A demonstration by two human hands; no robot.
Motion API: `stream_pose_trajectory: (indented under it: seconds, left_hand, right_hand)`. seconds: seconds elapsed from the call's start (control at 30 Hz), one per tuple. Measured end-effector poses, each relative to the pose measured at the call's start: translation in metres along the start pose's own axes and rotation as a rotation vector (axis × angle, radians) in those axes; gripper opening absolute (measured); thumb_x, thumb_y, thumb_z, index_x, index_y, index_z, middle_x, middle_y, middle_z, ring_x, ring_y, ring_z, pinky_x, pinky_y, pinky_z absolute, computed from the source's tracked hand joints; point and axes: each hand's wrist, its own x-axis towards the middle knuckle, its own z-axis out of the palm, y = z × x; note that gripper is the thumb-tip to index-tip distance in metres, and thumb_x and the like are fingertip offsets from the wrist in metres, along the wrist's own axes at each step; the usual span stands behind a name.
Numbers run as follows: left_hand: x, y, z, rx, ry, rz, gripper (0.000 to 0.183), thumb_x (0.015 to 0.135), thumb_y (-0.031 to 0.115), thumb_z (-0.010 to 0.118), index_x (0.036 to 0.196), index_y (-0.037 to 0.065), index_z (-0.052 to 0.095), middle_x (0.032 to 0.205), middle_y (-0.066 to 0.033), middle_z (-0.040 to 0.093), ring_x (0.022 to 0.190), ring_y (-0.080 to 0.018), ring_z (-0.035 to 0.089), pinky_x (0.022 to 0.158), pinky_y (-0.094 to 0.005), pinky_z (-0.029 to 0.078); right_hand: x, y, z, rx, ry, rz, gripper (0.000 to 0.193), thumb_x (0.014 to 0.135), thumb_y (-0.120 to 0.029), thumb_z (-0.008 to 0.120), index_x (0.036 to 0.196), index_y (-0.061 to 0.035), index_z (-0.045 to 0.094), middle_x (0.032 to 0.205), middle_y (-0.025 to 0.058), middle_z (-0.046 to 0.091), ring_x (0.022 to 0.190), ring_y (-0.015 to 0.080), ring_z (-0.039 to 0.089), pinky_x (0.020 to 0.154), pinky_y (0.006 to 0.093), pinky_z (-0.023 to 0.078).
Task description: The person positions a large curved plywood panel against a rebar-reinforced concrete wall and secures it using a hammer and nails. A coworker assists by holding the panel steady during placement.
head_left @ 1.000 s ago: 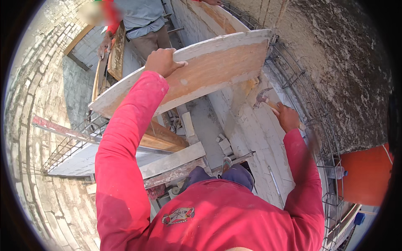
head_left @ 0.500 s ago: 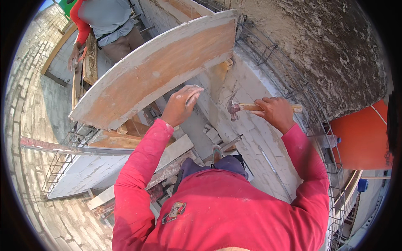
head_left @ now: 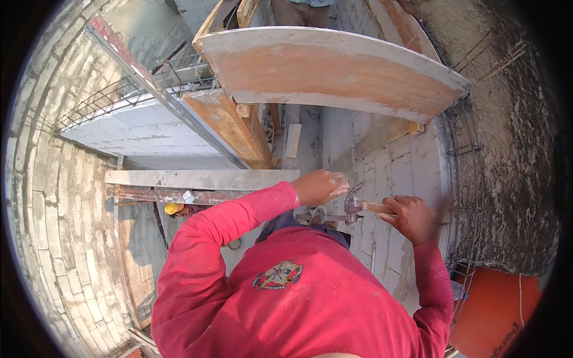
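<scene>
My right hand (head_left: 415, 219) grips the wooden handle of a claw hammer (head_left: 353, 206), whose metal head points left. Just left of that head is my left hand (head_left: 319, 187), its dusty fingers pressed together; whatever they may hold is too small to make out. Beyond both hands stands a curved board (head_left: 340, 68), orange-brown in the middle with white smears along its edges. Neither hand touches it. Below the hammer lies a pale block wall (head_left: 382, 179).
A long metal bar (head_left: 149, 83) slants at the left above a pale plank (head_left: 203, 178). Rebar (head_left: 468, 149) runs along the right side, near an orange tank (head_left: 495, 304). A person (head_left: 301, 13) stands behind the board; another in a yellow helmet (head_left: 173, 208) is lower left.
The view has turned, so the board now spans the upper middle and right. My left hand has come closer to the hammer head. The hammer stays in my right hand.
</scene>
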Motion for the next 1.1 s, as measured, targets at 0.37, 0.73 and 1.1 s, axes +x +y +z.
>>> stream_pose_trajectory:
  seconds: [0.37, 0.73, 1.1]
  left_hand:
    - [-0.069, -0.011, 0.006, -0.355, 0.455, -0.406, 0.025, 0.103, 0.022, 0.065, 0.111, 0.001, 0.076, 0.101, -0.0187, 0.075, 0.092, -0.0386, 0.071, 0.082, -0.0447, 0.055]
    - [-0.02, -0.011, 0.043, -0.352, 0.264, -0.282, 0.023, 0.101, 0.022, 0.067, 0.111, 0.003, 0.075, 0.104, -0.02, 0.074, 0.099, -0.0394, 0.072, 0.088, -0.0446, 0.054]
    - [0.195, -0.16, 0.04, 0.379, 0.408, 0.489, 0.031, 0.079, 0.007, 0.084, 0.109, 0.011, 0.079, 0.106, -0.0044, 0.074, 0.098, -0.024, 0.07, 0.083, -0.0364, 0.059]
  right_hand:
    - [0.011, -0.064, 0.11, 0.579, -0.178, 0.588, 0.037, 0.095, -0.039, 0.08, 0.104, -0.0039, 0.071, 0.079, 0.0101, 0.068, 0.067, 0.0242, 0.06, 0.069, 0.0378, 0.052]
    - [0.063, -0.087, 0.135, 1.195, 0.491, 0.564, 0.019, 0.099, -0.017, 0.077, 0.106, -0.001, 0.071, 0.087, 0.0023, 0.066, 0.079, 0.0078, 0.053, 0.071, 0.0287, 0.048]
    - [0.101, 0.125, 0.215, 0.855, 0.987, 0.674, 0.012, 0.098, -0.012, 0.076, 0.102, -0.0014, 0.07, 0.081, 0.001, 0.059, 0.076, 0.0095, 0.05, 0.068, 0.0304, 0.046]
